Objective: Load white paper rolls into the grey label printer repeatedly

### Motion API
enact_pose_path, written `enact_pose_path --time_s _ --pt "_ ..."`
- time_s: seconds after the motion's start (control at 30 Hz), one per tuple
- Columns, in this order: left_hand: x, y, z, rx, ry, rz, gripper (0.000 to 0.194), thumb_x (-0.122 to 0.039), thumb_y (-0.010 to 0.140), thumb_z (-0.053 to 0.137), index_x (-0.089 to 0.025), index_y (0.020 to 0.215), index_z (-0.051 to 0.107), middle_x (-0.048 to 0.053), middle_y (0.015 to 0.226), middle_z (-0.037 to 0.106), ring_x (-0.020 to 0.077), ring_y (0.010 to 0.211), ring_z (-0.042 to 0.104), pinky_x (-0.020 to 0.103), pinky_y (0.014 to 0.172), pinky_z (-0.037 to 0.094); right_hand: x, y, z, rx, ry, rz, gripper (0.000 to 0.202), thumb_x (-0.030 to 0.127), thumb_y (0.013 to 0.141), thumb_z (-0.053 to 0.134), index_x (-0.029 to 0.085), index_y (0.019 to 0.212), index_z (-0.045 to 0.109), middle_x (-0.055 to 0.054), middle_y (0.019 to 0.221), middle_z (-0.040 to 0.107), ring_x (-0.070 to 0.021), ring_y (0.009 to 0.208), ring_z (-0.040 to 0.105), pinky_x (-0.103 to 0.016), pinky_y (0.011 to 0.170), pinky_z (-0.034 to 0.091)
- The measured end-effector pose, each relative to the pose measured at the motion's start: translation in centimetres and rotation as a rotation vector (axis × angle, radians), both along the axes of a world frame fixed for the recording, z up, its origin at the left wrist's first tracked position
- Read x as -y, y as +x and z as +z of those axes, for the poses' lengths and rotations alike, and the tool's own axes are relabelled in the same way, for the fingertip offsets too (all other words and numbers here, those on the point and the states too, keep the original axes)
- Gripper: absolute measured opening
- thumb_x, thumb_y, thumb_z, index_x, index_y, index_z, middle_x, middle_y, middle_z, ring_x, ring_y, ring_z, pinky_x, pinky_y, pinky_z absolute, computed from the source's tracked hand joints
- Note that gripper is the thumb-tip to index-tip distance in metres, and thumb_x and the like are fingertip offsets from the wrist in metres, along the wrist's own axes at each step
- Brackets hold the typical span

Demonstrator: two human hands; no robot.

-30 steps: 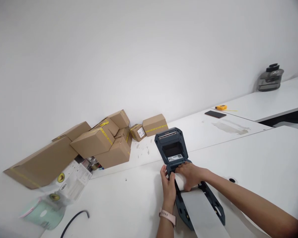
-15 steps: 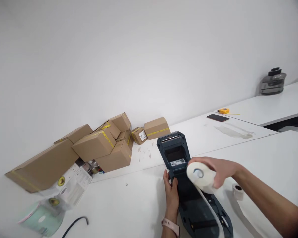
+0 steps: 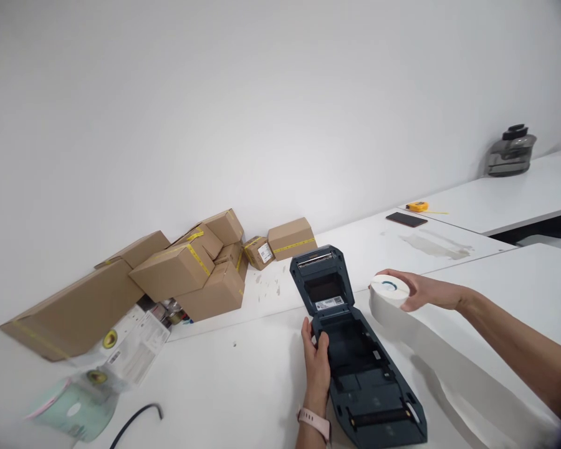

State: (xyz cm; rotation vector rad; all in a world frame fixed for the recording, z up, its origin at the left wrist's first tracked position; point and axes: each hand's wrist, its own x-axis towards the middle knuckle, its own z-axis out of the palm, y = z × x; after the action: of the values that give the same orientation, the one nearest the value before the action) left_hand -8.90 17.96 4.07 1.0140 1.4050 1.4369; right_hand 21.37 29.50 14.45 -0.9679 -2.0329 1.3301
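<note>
A dark label printer (image 3: 369, 374) lies on the white table with its lid (image 3: 325, 280) swung up and its inside bare. My left hand (image 3: 316, 362), with a pink watch band at the wrist, grips the printer's left side near the hinge, thumb over the edge. To the right of the printer, my right hand (image 3: 414, 292) holds a roll of white labels (image 3: 388, 292) by its side, raised above the table. From the roll a long strip of label paper (image 3: 458, 362) trails down toward the lower right.
Several cardboard boxes (image 3: 168, 274) are piled against the wall at left. A mint-green container (image 3: 75, 408) and a black cable (image 3: 135, 419) lie at lower left. Farther back on the right are a phone (image 3: 406, 219), a yellow tape measure (image 3: 417, 206) and a dark jug (image 3: 510, 153).
My right hand has moved the label roll right and up, away from over the printer, and turned it flatter. The paper strip no longer hangs across the printer. My left hand still grips the printer.
</note>
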Motion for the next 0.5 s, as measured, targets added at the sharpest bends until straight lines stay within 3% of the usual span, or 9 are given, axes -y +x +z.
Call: enact_pose_path --time_s 0.17,0.33,0.5 --pt "0.1 0.1 0.2 0.027 0.003 0.002 0.076 -0.050 0.087 0.060 -0.021 0.151 0.028 0.013 0.160 0.033 0.0228 0.145 0.037 0.028 0.113 0.037 -2.7 -1.3 -2.5 0.031 -0.110 0.133 0.082 0.045 0.060 0.079 0.021 0.133 0.052 -0.010 0.124 0.062 -0.0295 0.104 0.061 -0.036 0.084 0.052" --pt "0.1 0.2 0.4 0.038 -0.004 -0.002 0.080 -0.051 0.087 0.061 -0.020 0.152 0.025 0.014 0.161 0.031 0.0231 0.144 0.037 0.028 0.112 0.038 -4.3 -2.0 -5.3 0.070 -0.137 0.089 0.082 0.044 0.060 0.077 0.020 0.133 0.050 -0.011 0.126 0.061 -0.0304 0.114 0.058 -0.037 0.090 0.051" --pt "0.0 0.2 0.3 0.019 -0.002 0.008 0.075 -0.047 0.089 0.059 -0.021 0.151 0.028 0.013 0.159 0.034 0.0229 0.144 0.038 0.029 0.113 0.038 -4.2 -3.1 -6.9 0.054 -0.148 0.069 0.080 0.043 0.061 0.076 0.019 0.133 0.050 -0.013 0.126 0.063 -0.0317 0.113 0.061 -0.040 0.091 0.052"
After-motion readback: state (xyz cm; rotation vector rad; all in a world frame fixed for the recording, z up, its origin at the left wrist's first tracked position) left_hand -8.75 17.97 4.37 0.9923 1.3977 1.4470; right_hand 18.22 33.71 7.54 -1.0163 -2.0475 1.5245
